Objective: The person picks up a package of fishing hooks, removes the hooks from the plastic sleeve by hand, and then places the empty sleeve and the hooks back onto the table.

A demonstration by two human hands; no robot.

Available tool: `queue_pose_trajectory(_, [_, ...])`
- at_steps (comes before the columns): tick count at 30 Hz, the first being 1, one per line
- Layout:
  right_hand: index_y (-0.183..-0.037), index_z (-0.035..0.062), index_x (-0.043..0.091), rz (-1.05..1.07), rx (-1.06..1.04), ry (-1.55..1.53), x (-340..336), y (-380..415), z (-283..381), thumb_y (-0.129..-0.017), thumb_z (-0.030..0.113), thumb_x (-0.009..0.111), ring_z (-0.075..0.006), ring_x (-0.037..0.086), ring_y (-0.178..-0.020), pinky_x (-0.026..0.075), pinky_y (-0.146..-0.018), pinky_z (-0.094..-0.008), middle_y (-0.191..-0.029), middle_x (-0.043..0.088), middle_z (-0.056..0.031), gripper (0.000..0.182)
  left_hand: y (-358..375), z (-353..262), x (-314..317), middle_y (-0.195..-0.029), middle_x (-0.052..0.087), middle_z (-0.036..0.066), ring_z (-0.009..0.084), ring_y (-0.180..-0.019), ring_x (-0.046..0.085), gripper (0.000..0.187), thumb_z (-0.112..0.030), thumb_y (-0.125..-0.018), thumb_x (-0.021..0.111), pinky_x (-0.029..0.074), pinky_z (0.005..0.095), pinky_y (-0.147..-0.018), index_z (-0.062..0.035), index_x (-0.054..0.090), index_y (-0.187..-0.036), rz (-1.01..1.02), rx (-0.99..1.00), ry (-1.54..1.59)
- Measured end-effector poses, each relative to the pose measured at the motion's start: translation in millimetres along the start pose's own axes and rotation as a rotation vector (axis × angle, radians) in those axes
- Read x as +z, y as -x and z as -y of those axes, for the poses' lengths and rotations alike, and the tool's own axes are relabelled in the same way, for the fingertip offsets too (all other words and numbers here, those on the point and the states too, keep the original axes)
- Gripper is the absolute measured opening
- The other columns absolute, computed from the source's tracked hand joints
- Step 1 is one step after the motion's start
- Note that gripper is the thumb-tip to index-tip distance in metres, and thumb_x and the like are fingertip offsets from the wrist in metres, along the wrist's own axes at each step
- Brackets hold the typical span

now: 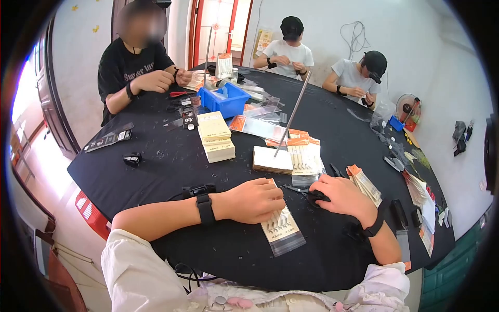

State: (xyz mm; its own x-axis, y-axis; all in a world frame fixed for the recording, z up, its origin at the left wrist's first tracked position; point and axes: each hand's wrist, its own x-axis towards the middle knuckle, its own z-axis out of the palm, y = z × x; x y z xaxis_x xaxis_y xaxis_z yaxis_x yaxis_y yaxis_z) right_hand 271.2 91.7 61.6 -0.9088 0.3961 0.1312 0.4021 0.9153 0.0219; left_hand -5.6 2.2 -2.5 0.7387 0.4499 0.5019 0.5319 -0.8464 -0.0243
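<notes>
Left hand [255,200] presses flat on the eyelash packet [281,224], steadying it; right hand [340,196] closes around black scissors [311,193], which should cut squarely

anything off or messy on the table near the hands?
Nothing damaged. Small pale scraps litter the black tablecloth. The left hand presses a clear packet lying askew; the right hand rests on a black tool.
</notes>
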Motion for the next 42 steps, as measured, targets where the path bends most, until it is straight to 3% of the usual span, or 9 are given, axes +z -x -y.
queue_pose_trajectory(7, [-0.1,0.0113,0.061,-0.017,-0.071,0.023,6.7,-2.7,-0.6,-0.078,0.013,0.073,-0.0277,0.064,-0.076,0.051,-0.07,-0.0399,-0.088,0.059,-0.0059,0.025,0.7,1.2,1.0,-0.103,0.059,0.004,0.0226,-0.089,0.06,0.017,-0.016,-0.086,0.064,0.047,0.0367,-0.079,-0.0114,0.06,-0.102,-0.039,0.017,0.016])
queue_pose_trajectory(14, [-0.099,0.0127,0.065,-0.001,-0.041,-0.038,8.3,-5.3,0.3,-0.078,0.012,0.073,-0.0276,0.064,-0.078,0.05,-0.07,-0.0387,-0.087,0.061,-0.0056,0.022,1.0,0.1,0.1,-0.103,0.059,0.005,0.0233,-0.089,0.059,0.017,-0.016,-0.086,0.064,0.047,0.0366,-0.079,-0.0113,0.06,-0.102,-0.022,0.0,0.009])
queue_pose_trajectory(25, [-0.094,0.0079,0.061,-0.04,-0.011,-0.043,12.3,-5.1,3.8,-0.076,0.008,0.071,-0.0279,0.064,-0.079,0.051,-0.069,-0.0381,-0.088,0.059,-0.0079,0.02,-0.5,-1.3,-0.9,-0.099,0.059,0.006,0.0231,-0.092,0.058,0.019,-0.017,-0.083,0.066,0.047,0.0351,-0.084,-0.0078,0.062,-0.099,-0.011,-0.001,-0.024])
queue_pose_trajectory(42, [-0.082,0.0035,0.06,-0.058,0.078,-0.081,14.3,-2.5,6.9,-0.074,0.009,0.071,-0.0304,0.065,-0.078,0.052,-0.068,-0.0393,-0.083,0.062,-0.0113,0.014,1.2,-1.4,0.3,-0.105,0.06,0.005,0.0235,-0.094,0.06,0.018,-0.016,-0.085,0.065,0.047,0.0368,-0.083,-0.011,0.061,-0.102,0.007,-0.015,0.0])
